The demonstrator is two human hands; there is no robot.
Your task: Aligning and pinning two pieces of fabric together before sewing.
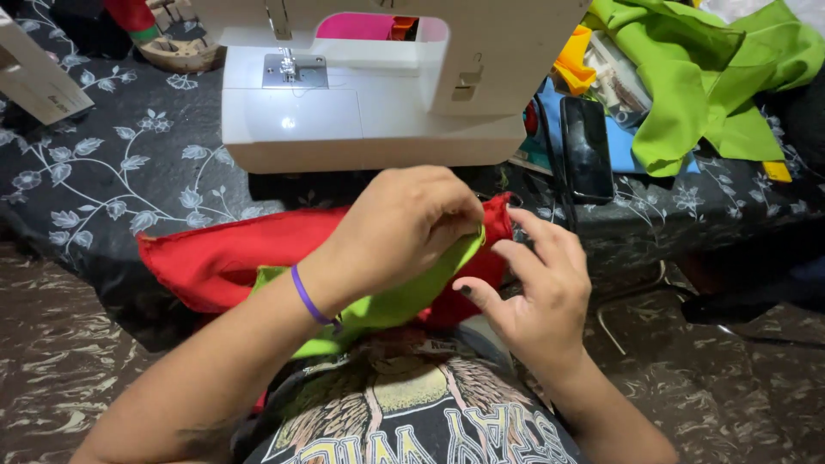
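My left hand [404, 225], with a purple band at the wrist, is closed on the edge of a lime-green fabric piece [387, 302] that lies over a red fabric piece [223, 258] in my lap. My right hand [537, 288] hovers just to the right with its fingers spread, its fingertips close to the red fabric's right end and to the green edge. Whether those fingers touch the cloth is unclear. A white sewing machine [378, 94] stands behind the fabrics on the dark floral cloth, its needle area lit.
A black phone [587, 148] lies right of the machine on a blue sheet. A heap of lime-green cloth [696, 77] fills the back right, with yellow items beside it. A white box corner [34, 77] sits at far left. The dark floral cover [112, 172] spreads beneath everything.
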